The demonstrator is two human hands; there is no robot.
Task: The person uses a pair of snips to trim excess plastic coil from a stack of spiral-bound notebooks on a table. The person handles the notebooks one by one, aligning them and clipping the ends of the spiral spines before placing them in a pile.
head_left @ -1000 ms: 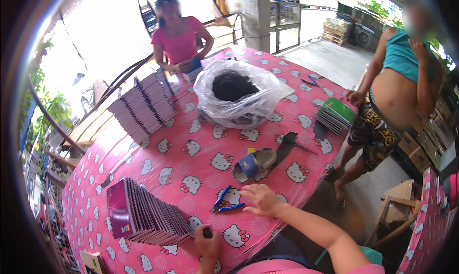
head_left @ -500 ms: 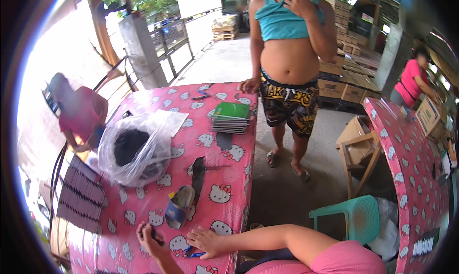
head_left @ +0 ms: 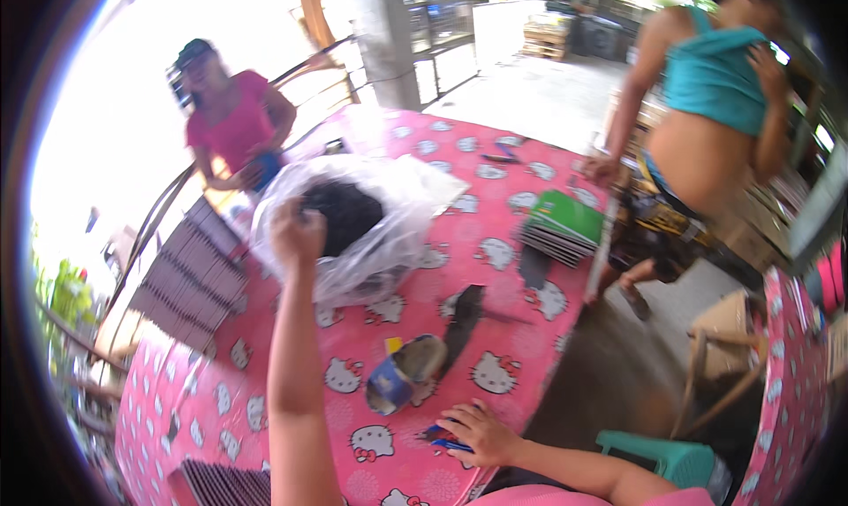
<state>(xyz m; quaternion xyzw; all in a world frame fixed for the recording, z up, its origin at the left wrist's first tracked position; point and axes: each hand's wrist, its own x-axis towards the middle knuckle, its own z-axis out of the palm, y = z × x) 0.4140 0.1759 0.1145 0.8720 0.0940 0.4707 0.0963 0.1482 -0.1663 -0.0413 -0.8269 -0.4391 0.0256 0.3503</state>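
My left hand (head_left: 296, 232) reaches out over a clear plastic bag (head_left: 389, 241) that stands open on the pink table cover. The bag holds a dark black mass (head_left: 349, 221); my curled, slightly blurred fingers are at its left edge, and what they hold is hidden. My right hand (head_left: 477, 435) rests on the table near its front right edge, fingers loosely spread. Slim blue objects like pens (head_left: 448, 439) lie partly under those fingers. Between my arms sits a blue and tan open piece shaped like a slipper (head_left: 405, 375), beside a flat black strip (head_left: 461, 325).
A stack of notebooks (head_left: 562, 225) with a green cover sits near the right edge. Large notebook stacks (head_left: 190, 281) stand at left, another (head_left: 225, 486) at the near edge. One person (head_left: 234, 121) is beyond the left side, another (head_left: 707, 108) at right. A green stool (head_left: 658, 453) stands lower right.
My left hand has moved forward from the near table to the bag. My right hand stays by the blue objects. The view has turned left, and the person at right has turned sideways.
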